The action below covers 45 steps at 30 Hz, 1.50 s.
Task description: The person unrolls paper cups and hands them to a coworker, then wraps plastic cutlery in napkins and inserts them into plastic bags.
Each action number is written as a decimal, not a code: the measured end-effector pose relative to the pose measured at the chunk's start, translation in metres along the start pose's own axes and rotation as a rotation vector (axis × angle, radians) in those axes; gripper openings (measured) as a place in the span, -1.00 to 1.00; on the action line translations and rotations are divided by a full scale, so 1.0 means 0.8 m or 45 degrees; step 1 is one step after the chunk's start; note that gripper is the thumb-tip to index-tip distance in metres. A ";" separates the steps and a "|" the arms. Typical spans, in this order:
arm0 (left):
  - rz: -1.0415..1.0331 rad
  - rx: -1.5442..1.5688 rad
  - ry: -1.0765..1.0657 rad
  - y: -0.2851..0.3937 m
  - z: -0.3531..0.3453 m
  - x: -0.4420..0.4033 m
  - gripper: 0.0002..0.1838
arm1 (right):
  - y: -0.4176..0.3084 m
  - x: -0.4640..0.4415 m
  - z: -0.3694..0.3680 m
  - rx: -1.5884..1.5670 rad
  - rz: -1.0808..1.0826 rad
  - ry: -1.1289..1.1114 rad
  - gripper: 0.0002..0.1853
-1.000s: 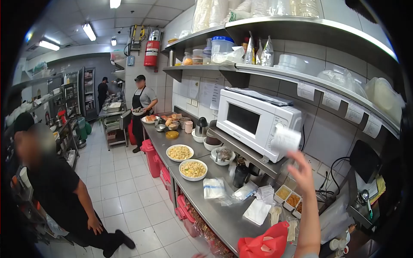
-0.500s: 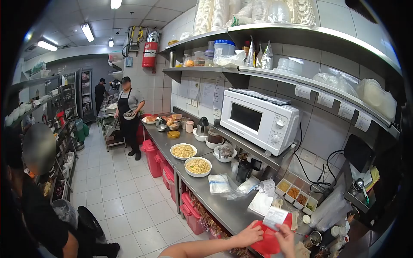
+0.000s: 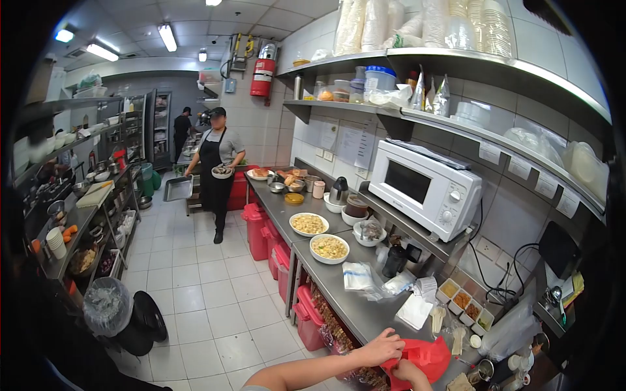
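A red bag lies at the front edge of the steel counter, low in the head view. My left hand is at its left side, fingers bent together on the bag's edge. Beside it, my right hand reaches to the bag's opening, its fingertips partly hidden by the red material. White napkins and wooden cutlery lie just behind the bag.
Two bowls of yellow food stand farther along the counter. A microwave sits on a raised shelf. A co-worker stands in the aisle with a bowl and a tray. A lined bin is at left.
The white paper slip, held up earlier, is no longer visible, and my right hand is now at the bag's opening. The co-worker at left has mostly left view; the one in the aisle came nearer.
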State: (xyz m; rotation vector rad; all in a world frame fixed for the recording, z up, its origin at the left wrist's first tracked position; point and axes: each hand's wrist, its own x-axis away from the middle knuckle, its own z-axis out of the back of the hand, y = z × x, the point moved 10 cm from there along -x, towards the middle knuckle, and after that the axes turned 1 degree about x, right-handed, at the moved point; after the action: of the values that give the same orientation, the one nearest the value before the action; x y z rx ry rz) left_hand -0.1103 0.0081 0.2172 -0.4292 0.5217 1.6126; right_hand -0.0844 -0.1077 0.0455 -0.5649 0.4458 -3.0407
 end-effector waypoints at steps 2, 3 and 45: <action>-0.008 0.020 0.117 -0.008 0.010 0.007 -0.90 | 0.021 -0.009 -0.031 0.111 -0.091 -0.229 -0.58; 0.004 0.017 0.124 -0.011 0.015 0.009 -0.91 | 0.023 -0.002 -0.029 0.137 -0.128 -0.230 -0.59; 0.659 1.752 0.202 -0.016 -0.039 -0.045 -0.56 | -0.061 0.160 0.199 -2.001 0.598 0.573 -0.26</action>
State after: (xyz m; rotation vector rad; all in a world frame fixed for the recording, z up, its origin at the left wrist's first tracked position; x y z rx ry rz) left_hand -0.0943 -0.0383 0.2107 0.6706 1.7725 1.3023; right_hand -0.1463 -0.1135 0.2462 0.2978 2.4582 -1.7533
